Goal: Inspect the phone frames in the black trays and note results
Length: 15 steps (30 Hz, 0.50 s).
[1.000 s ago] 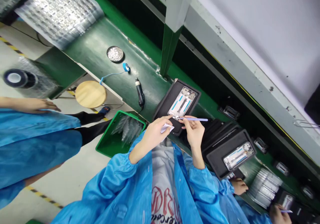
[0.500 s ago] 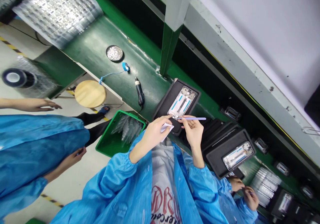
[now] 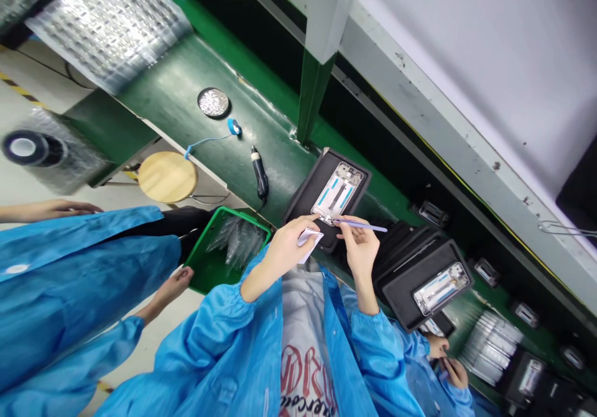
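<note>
My left hand grips a small white sheet with a row of dark dots along one edge. Its fingertips reach to the lower end of a phone frame, a silver piece with blue strips. This frame lies in a black tray on the bench. Slim purple tweezers are pinched in my right hand, their tip at the frame's lower end. Whatever is at the tip is too small to make out.
An electric screwdriver, a blue corded wrist strap and a dish of small metal parts lie left on the bench. Stacked trays stand right. A green bin and co-workers at left and right are near.
The purple tweezers have tilted slightly, their free end now lower. My left hand stays almost in place. The left co-worker has shifted right, one hand now by the green bin.
</note>
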Motion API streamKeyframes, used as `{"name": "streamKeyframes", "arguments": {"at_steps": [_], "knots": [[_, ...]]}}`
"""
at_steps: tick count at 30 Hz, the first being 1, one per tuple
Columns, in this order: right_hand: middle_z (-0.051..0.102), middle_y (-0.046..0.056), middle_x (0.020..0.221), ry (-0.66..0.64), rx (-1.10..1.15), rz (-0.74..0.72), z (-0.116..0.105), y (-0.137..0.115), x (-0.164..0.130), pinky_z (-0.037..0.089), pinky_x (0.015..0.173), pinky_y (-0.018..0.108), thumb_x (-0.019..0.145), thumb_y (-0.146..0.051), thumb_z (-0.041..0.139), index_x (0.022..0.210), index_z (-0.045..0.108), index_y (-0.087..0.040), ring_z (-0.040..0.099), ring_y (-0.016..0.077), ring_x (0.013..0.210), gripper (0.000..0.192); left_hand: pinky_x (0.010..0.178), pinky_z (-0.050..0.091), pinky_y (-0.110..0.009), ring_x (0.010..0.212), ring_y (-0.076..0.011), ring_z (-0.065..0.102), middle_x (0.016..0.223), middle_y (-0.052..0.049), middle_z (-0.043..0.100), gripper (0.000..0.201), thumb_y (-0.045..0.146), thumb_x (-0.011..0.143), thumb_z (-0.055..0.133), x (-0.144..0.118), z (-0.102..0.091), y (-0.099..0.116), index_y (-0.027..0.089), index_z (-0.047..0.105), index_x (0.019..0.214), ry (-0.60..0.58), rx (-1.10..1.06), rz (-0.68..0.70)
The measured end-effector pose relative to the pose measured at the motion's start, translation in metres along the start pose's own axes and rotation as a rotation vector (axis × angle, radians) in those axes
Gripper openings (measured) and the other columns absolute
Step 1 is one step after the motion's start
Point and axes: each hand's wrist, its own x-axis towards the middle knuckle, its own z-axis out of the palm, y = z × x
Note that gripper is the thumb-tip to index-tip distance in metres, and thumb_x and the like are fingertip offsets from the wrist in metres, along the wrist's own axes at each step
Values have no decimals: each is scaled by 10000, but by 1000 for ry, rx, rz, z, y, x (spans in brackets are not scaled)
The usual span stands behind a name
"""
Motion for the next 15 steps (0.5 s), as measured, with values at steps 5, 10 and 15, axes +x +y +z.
{"name": "streamKeyframes", "arguments": {"at_steps": [5,10,15], "knots": [[824,91,1082,198,-12,-78,-17,2,-7,656,934,433,974,-552,657,979,628,-249,811,256,1047,304,1197,548,-527,1382,-342,724,1571,-148,747,152,267,991,660,2,-19,-8,236,795,1055,164,18,-48],[617,-31,740,183,-98,-5,-12,13,-14,527,686,341,914,-468,580,946,663,-253,597,195,674,233,1096,600,-533,1163,-346,747,1376,-114,849,139,306,931,706,10,-28,-17,271,817,1006,185,32,-100],[541,-77,688,168,-145,68,7,17,-19,499,656,326,889,-570,703,1034,660,-245,551,188,632,358,1113,597,-531,1193,-351,756,1309,-124,863,182,395,930,685,9,-25,-11,269,808,977,220,2,-80]]}}
